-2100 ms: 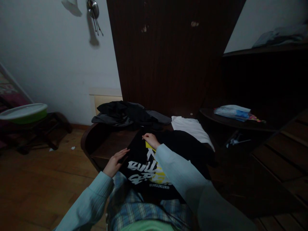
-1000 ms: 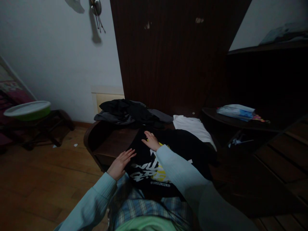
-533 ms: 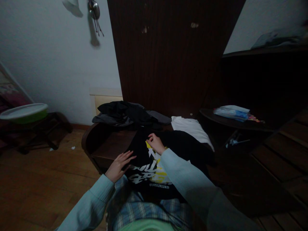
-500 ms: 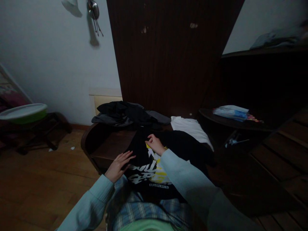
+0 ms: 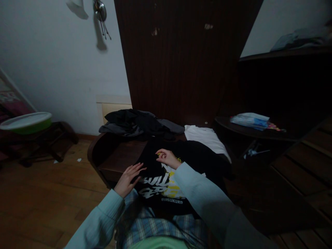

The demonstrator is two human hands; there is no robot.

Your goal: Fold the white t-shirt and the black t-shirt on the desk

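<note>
A black T-shirt with white and yellow print lies spread in front of me on a dark wooden bench, its lower part reaching my plaid-covered lap. My left hand rests at the shirt's left edge, fingers stretched out and slightly apart, holding nothing. Over the upper part of the print, my right hand has its fingers curled in towards the thumb. A bit of yellow printed cloth shows between its fingertips, so it appears to pinch the shirt. The right forearm hides part of the print.
Dark crumpled clothes lie along the bench's back, beside a folded white garment. The wooden bench has a curved left end. A blue-and-white packet sits on a shelf at right. A green basin stands on a stool at left.
My right hand's fingers have drawn closer together, and the yellow tip of the print now shows between them. The left hand stays in place.
</note>
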